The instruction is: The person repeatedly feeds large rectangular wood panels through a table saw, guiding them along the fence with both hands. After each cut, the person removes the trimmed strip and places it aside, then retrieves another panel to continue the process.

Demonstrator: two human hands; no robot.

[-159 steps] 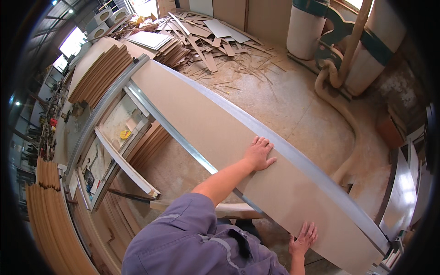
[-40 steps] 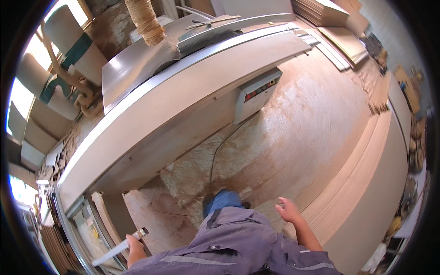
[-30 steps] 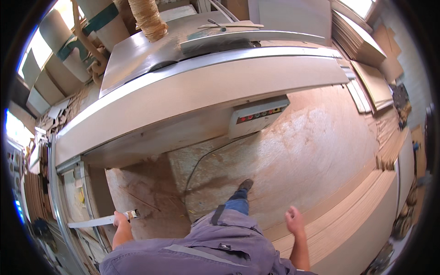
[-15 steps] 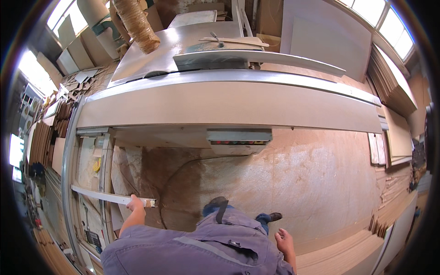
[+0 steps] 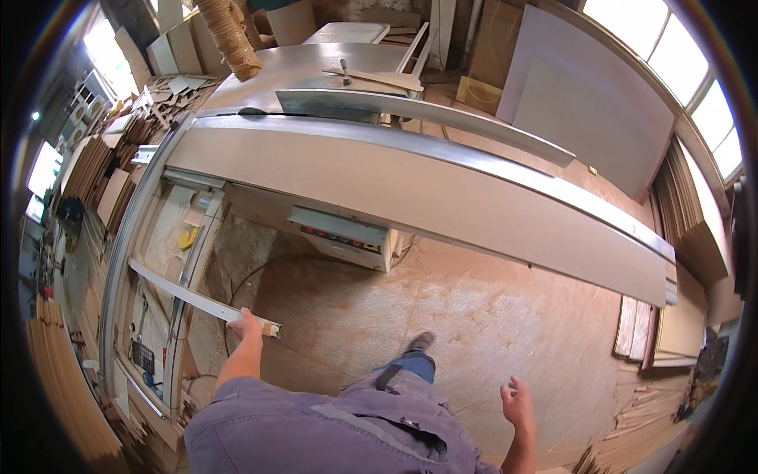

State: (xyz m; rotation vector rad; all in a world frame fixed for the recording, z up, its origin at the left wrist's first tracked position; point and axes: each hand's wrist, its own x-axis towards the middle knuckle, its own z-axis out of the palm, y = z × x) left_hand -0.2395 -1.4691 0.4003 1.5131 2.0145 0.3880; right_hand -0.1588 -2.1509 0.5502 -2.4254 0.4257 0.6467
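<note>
My left hand (image 5: 247, 324) is closed around the near end of a long pale bar (image 5: 185, 295). That bar lies across a metal side frame (image 5: 196, 249), which joins the left end of the long sliding table (image 5: 426, 201) of a panel saw. My right hand (image 5: 518, 401) hangs in the air over the floor at the lower right, fingers loosely apart, holding nothing. A control box (image 5: 347, 239) with a row of coloured buttons sits below the sliding table's near edge.
A metal fence (image 5: 426, 118) stands on the saw table beyond. Inside the side frame lies a yellow object (image 5: 188, 238). Board stacks (image 5: 695, 213) line the right, and more stacked boards (image 5: 87, 186) stand at left. A ribbed hose (image 5: 227, 39) hangs at the back.
The sliding table and its side frame have shifted right relative to the control box, my left hand staying on the bar. My view has turned, and my right hand has swung forward.
</note>
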